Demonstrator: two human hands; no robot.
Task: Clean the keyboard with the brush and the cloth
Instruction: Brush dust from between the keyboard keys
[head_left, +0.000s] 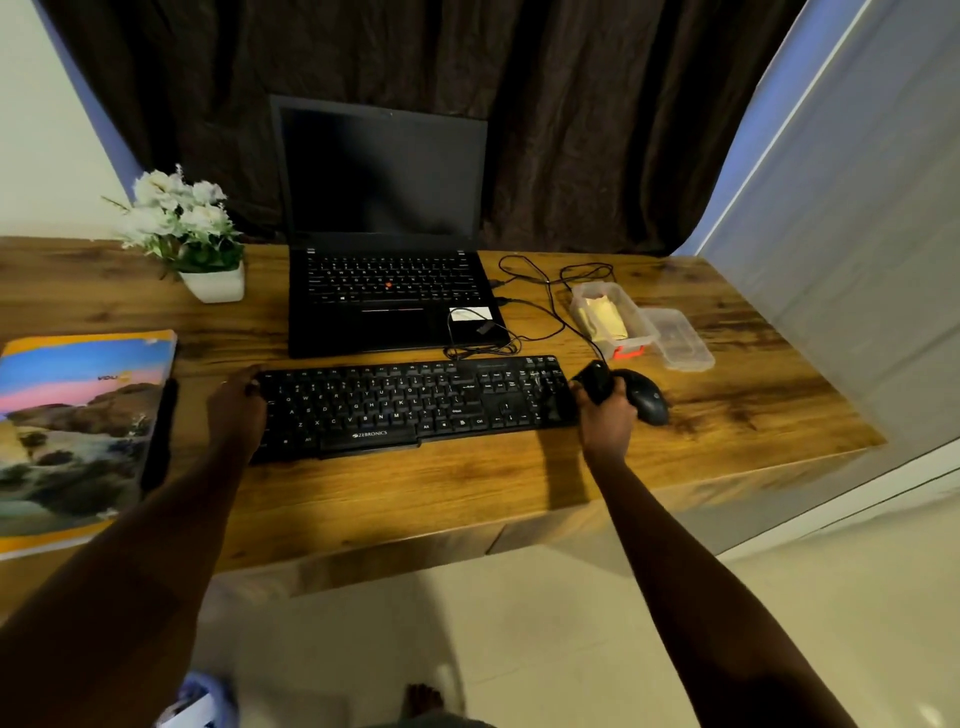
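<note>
Gripping the left end of the keyboard (410, 405) with the left hand (236, 410), flat on the table (467, 488); clutching a dark object (596, 380), hard to identify, in the right hand (607, 413) at the right end. Further right, yellow cloth (605, 317) inside an open clear box (635, 318).

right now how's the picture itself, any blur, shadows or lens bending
Head view: dim, warm; wide-angle bows the desk edge; the book at left is smeared; the right hand casts a shadow on the desk; the dark object it grips is too murky to identify.
</note>
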